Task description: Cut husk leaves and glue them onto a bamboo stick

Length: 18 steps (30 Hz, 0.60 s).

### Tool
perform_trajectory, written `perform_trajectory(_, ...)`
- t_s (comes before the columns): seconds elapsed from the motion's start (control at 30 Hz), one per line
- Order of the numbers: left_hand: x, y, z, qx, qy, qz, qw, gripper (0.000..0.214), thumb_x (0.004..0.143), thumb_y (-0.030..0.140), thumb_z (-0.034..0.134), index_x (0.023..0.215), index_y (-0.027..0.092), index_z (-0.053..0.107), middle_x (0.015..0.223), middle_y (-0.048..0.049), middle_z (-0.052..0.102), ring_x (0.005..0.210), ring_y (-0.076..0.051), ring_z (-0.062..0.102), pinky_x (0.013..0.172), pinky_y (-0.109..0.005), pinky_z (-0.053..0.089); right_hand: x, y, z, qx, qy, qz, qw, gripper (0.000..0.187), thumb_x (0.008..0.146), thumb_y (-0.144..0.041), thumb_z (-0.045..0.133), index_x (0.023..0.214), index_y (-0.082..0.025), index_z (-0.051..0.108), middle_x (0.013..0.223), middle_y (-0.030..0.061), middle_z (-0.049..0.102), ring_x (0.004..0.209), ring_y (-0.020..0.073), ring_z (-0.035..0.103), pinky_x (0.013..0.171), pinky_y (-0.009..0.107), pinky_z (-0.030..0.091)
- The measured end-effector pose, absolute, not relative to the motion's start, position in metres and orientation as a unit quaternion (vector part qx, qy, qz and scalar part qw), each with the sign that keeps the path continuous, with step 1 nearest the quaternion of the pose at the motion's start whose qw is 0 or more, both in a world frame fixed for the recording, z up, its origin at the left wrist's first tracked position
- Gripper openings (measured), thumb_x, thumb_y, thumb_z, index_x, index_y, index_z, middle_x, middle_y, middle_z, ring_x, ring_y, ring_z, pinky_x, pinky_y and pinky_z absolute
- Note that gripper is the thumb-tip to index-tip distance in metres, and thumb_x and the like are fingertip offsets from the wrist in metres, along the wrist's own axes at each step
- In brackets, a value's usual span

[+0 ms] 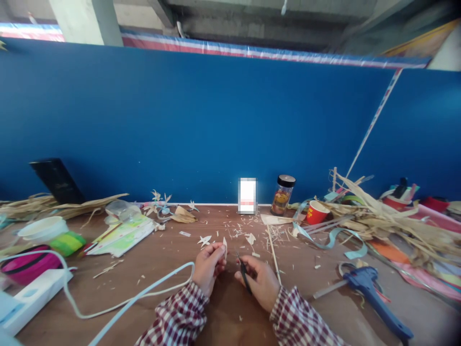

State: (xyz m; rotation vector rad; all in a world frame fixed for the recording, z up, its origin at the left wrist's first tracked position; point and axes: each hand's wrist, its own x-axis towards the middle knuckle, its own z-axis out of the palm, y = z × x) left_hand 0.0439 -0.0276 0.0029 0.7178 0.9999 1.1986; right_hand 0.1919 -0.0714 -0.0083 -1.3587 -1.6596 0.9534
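Just beyond the scissors [245,278], scraps [250,238] litter the table [232,312].

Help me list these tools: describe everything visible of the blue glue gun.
The glue gun looks like blue plastic, with a translucent stick jutting leftward. It lies on the brown table, right of the right hand, its handle slanting toward the picture's lower right corner. No hand touches it.

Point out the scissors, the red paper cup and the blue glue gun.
Scissors [245,275]: head view, on the black handle.
Red paper cup [315,214]: head view, on its outer wall.
Blue glue gun [379,299]: head view, on its handle.
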Motion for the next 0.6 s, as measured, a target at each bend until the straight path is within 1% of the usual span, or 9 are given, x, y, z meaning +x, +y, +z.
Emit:
perform_trajectory(0.07, 0.041, -0.027, 0.004, 0.32, 0.444, 0.536, 0.643, 0.027, 0.055, 0.032, 0.073, 0.071, 0.014, 0.06, 0.061, 0.0014, 0.061, 0.041, -0.003, 0.046, 0.036, -0.012, 0.033, 0.195, -0.072, -0.005, -0.583, -0.656, 0.306, 0.368, 0.034, 0.073, -0.041, 0.057, 0.099, -0.02, 0.053, 0.061, -0.0031, 0.055, 0.054, 0.0127, 0.05, 0.049, 0.022, 0.034)
perform_trajectory(0.13, 0.037, -0.024, 0.006, 0.324, 0.449, 0.548, 0.627, 0.027, 0.054, 0.03, 0.073, 0.073, 0.014, 0.062, 0.063, 0.0013, 0.061, 0.04, -0.002, 0.044, 0.036, -0.013, 0.032, 0.2, -0.073, -0.003, -0.639, -0.655, 0.226, 0.334, 0.036, 0.069, -0.041, 0.06, 0.098, -0.023, 0.05, 0.06, -0.0041, 0.057, 0.055, 0.0139, 0.052, 0.049, 0.023, 0.031)
perform_trajectory(0.23, 0.029, -0.018, 0.008, 0.332, 0.463, 0.572, 0.591, 0.029, 0.052, 0.028, 0.073, 0.075, 0.014, 0.063, 0.055, 0.0034, 0.058, 0.039, -0.003, 0.043, 0.035, -0.013, 0.03, 0.209, -0.074, 0.001, -0.674, -0.672, 0.159, 0.262, 0.03, 0.065, -0.039, 0.064, 0.086, -0.025, 0.049, 0.061, -0.0052, 0.059, 0.056, 0.0143, 0.053, 0.049, 0.023, 0.027)
perform_trajectory(0.33, 0.017, -0.01, 0.01, 0.338, 0.482, 0.609, 0.532, 0.03, 0.053, 0.03, 0.072, 0.077, 0.015, 0.064, 0.047, 0.0062, 0.052, 0.04, -0.005, 0.043, 0.037, -0.015, 0.031, 0.212, -0.076, 0.004, -0.664, -0.698, 0.145, 0.226, 0.03, 0.062, -0.036, 0.067, 0.083, -0.024, 0.048, 0.07, -0.0033, 0.06, 0.064, 0.0156, 0.055, 0.053, 0.023, 0.029)
perform_trajectory(0.47, 0.0, -0.001, 0.011, 0.344, 0.505, 0.659, 0.439, 0.031, 0.056, 0.031, 0.069, 0.082, 0.016, 0.063, 0.054, 0.0056, 0.055, 0.043, -0.006, 0.046, 0.041, -0.017, 0.035, 0.21, -0.081, 0.007, -0.63, -0.731, 0.14, 0.221, 0.038, 0.057, -0.03, 0.07, 0.087, -0.022, 0.049, 0.085, 0.0012, 0.058, 0.081, 0.0196, 0.053, 0.066, 0.026, 0.035)
perform_trajectory(0.6, -0.009, 0.004, 0.009, 0.367, 0.528, 0.653, 0.4, 0.033, 0.059, 0.032, 0.066, 0.087, 0.015, 0.064, 0.055, 0.0044, 0.056, 0.042, -0.007, 0.046, 0.041, -0.018, 0.036, 0.208, -0.085, 0.009, -0.585, -0.766, 0.155, 0.215, 0.037, 0.062, -0.022, 0.064, 0.096, -0.02, 0.049, 0.096, 0.004, 0.055, 0.093, 0.0203, 0.049, 0.079, 0.028, 0.036)
